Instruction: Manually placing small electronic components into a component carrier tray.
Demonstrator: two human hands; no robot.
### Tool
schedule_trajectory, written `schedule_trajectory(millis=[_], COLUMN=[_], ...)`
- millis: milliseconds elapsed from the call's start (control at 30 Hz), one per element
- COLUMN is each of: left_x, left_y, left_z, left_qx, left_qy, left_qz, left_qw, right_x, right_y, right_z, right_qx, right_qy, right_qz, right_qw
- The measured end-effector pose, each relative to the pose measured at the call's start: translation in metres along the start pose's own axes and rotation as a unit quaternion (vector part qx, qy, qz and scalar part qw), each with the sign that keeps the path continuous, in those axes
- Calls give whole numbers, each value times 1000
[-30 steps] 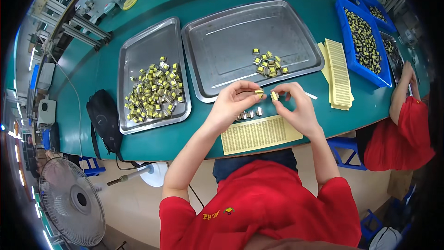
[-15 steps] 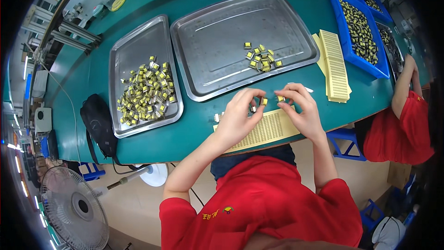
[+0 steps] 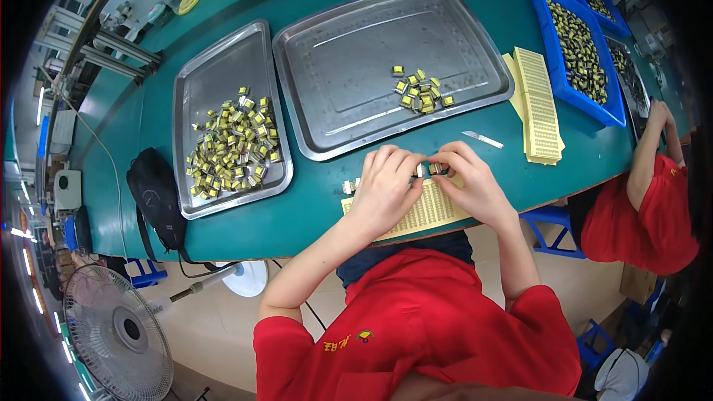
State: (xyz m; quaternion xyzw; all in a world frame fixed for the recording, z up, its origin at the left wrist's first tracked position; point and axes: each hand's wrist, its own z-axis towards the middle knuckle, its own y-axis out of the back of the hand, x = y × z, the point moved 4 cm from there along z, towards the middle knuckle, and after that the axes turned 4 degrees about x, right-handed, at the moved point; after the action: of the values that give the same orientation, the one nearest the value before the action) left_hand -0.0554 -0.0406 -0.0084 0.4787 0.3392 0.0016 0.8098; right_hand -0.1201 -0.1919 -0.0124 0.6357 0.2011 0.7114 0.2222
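Note:
Above the front edge of a yellow label sheet (image 3: 427, 209), my two hands meet closely. My left hand (image 3: 386, 189) is closed, with a small transformer (image 3: 420, 171) at its fingertips. Between thumb and fingers, my right hand (image 3: 479, 187) pinches another small transformer (image 3: 438, 168), partly covered by the fingers. Beside the left hand, another small component (image 3: 349, 186) shows at the sheet's far-left corner. Most of the left fingertips' contact is hidden by the hand itself.
Beyond my hands lies a large metal tray (image 3: 356, 122) with several yellow transformers; a smaller tray (image 3: 182, 126) at left holds a heap. A craft knife (image 3: 483, 138), stacked label sheets (image 3: 541, 108) and a blue bin (image 3: 615, 113) lie rightward. A co-worker's arm (image 3: 648, 152) is far right.
Both hands have drawn together, the right one moving left and down. The transformers are lower, closer to the sheet. The craft knife, earlier partly covered by the right hand, is now uncovered.

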Motion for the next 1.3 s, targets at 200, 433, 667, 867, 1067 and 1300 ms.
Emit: schedule_trajectory(millis=[200, 433, 667, 867, 1067, 1300], left_x=[5, 13, 10, 28, 72, 73], left_y=[8, 10, 15, 32, 13, 9], left_z=[-7, -11, -8, 22, 74, 81], left_qx=[21, 41, 56, -5, -30, 30], left_qy=[62, 74, 76, 48, 156, 121], left_qz=[-6, -42, -32, -68, -106, -99], left_qw=[998, 996, 995, 997, 982, 987], right_x=[5, 9, 11, 8, 0, -3], right_y=[-6, -9, -9, 19, 14, 15], right_z=[6, 15, 18, 47, 87, 93], right_qx=[46, 85, 95, -6, -92, -58], right_qy=[-3, -2, 27, 36, 31, 1], right_qz=[-31, -53, -56, -134, -281, -252], right_qw=[998, 995, 994, 990, 955, 966])
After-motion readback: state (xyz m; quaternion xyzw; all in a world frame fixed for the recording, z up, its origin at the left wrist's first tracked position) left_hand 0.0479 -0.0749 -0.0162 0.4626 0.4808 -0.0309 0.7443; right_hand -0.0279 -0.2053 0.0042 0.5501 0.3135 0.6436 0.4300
